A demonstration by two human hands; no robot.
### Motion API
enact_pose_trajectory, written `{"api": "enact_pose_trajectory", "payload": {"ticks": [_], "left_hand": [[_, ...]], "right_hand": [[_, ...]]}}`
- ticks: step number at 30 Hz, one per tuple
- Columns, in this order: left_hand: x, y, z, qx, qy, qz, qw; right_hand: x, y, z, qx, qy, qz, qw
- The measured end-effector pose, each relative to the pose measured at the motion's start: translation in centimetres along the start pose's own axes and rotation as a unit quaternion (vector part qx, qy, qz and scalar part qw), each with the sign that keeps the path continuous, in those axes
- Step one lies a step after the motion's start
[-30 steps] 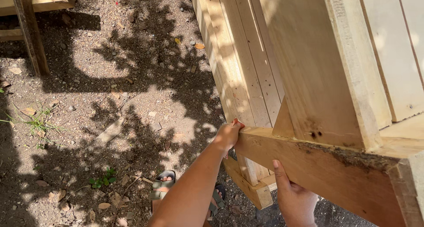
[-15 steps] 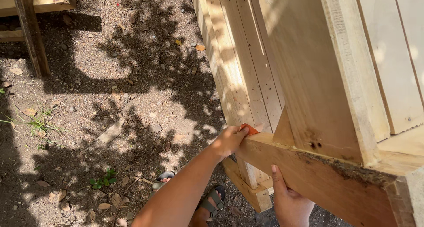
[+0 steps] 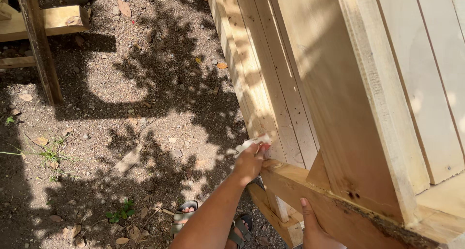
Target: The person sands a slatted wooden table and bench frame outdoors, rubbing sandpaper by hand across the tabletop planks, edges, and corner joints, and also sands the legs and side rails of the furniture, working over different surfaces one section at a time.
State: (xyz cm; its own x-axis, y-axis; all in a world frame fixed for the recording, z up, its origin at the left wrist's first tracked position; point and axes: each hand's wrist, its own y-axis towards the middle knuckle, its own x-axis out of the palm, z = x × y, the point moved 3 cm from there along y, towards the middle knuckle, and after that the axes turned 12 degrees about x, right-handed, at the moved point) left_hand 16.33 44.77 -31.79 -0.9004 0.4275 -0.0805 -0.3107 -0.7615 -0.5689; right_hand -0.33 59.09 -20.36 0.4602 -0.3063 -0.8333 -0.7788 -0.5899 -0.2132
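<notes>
Nearest the camera, at the lower edge: right hand (image 3: pixel 315 229), pressed flat against the side of a slanted beam (image 3: pixel 339 205); its fingers (image 3: pixel 304 211) are laid open on the wood, nothing clasped.

Just beyond: left hand (image 3: pixel 249 163), set at the beam's upper end, fingers clenched on a small pale object with a red tip (image 3: pixel 254 142), kind not to be told, held against the planks (image 3: pixel 271 99) of a tall wooden frame.

Below the arms: sandalled feet (image 3: pixel 186 215) on gravel ground (image 3: pixel 145 84).

Farther off, upper left: a second timber structure (image 3: pixel 38 31), well apart.

Risk, as judged: the beam is steadied by one flat palm only and could be let slip toward the feet; splinters from its rough bark edge (image 3: pixel 378 222) could be picked up.
</notes>
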Motion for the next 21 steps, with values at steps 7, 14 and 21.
{"api": "enact_pose_trajectory", "payload": {"ticks": [7,14,21], "left_hand": [[6.5,-4.8,2.8,0.103,-0.389,-0.181,0.897],[2.9,-1.4,-2.0,0.046,-0.164,-0.073,0.983],[8.6,-9.1,2.3,0.086,-0.469,0.099,0.873]], "right_hand": [[0.4,0.4,2.1,-0.085,0.014,0.016,0.996],[-0.5,-1.2,0.4,-0.073,0.023,0.032,0.997],[-0.5,-1.9,-1.2,-0.142,0.092,0.048,0.984]]}}
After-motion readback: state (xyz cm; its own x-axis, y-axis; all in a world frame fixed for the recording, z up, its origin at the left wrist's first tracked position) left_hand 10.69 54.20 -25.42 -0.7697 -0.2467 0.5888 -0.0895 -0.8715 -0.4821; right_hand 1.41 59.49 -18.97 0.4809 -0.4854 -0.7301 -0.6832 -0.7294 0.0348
